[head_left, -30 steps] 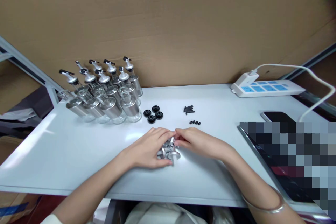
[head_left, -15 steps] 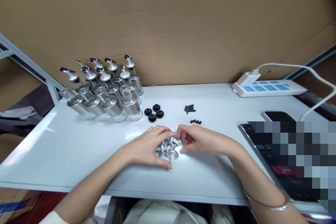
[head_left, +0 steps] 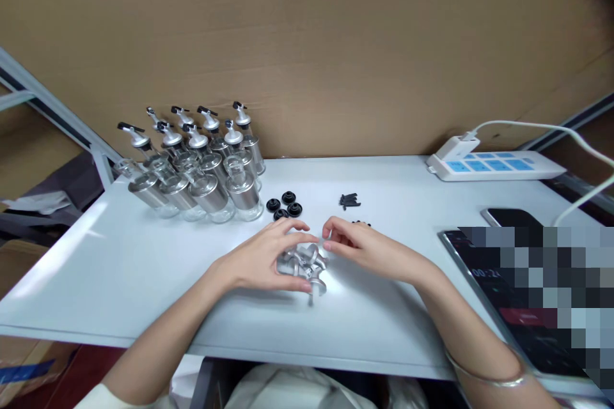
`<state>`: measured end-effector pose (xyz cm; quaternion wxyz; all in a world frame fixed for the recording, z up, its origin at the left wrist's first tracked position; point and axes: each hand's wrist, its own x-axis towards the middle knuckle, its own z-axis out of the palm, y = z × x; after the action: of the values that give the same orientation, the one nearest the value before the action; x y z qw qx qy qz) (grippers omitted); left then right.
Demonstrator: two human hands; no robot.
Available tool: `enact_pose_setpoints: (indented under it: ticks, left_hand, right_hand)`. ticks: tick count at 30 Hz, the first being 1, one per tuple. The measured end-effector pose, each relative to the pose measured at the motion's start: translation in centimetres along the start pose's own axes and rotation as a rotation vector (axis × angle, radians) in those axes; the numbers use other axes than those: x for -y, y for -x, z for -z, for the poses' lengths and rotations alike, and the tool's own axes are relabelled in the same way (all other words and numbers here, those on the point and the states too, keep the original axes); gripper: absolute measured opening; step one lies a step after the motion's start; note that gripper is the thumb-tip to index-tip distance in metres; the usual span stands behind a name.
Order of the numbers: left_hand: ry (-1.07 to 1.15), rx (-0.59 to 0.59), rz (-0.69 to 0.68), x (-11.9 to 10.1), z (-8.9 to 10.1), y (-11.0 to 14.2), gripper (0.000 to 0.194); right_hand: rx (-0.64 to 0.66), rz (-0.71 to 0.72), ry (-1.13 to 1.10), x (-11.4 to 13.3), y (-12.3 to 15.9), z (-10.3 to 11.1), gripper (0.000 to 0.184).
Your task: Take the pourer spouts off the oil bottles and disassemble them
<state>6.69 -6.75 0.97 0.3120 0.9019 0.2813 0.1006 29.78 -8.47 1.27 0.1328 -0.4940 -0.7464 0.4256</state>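
Note:
A small heap of silver metal pourer caps (head_left: 306,265) lies on the white table (head_left: 144,268) in front of me. My left hand (head_left: 259,259) arches over the heap's left side, fingers curved across the top and thumb under its near edge, gripping the caps. My right hand (head_left: 359,246) rests just right of the heap with its fingers curled in; its fingertips almost meet those of the left hand. Whatever the right fingers pinch is too small to see.
Several glass bottles with silver pourers (head_left: 201,169) stand at the back left. Black round caps (head_left: 284,204), black clips (head_left: 349,200) and tiny black beads (head_left: 363,223) lie behind my hands. A power strip (head_left: 494,164), phone (head_left: 511,216) and tablet (head_left: 472,265) sit right; cardboard walls the back.
My left hand has lifted and slid slightly left, uncovering more of the caps. My right hand has drawn back a little from the heap, widening the gap between the fingertips.

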Motion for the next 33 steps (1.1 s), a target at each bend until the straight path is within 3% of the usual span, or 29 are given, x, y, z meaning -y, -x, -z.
enact_pose_setpoints:
  ticks: [8,12,14,21,23,28,33]
  left_hand:
    - [-0.055,-0.123,-0.124,0.1,-0.4,-0.3,0.038]
    - [-0.187,-0.491,-0.270,1.3,0.1,0.1,0.028]
    - [-0.301,-0.691,-0.277,2.2,0.9,0.5,0.023]
    - [-0.682,-1.119,-0.041,5.0,2.3,1.2,0.015]
    - [-0.703,-1.143,-0.010,5.4,2.4,1.3,0.013]
    - [-0.672,-1.037,-0.078,5.6,2.9,1.7,0.012]
    - [-0.708,-1.012,-0.139,5.8,3.2,1.7,0.012]
  right_hand:
    - [-0.016,0.050,-0.044,-0.1,-0.1,-0.4,0.018]
    - [-0.182,0.059,-0.068,0.4,-0.2,-0.2,0.017]
    - [-0.251,0.053,-0.059,0.6,-0.2,-0.1,0.016]
    - [-0.348,0.138,-0.125,1.5,-1.3,-0.8,0.014]
    - [-0.385,0.174,-0.128,2.3,-2.3,-0.8,0.014]
    - [-0.550,0.339,-0.069,5.4,-7.6,0.2,0.010]
    - [-0.516,0.394,-0.107,7.2,-15.2,0.7,0.024]
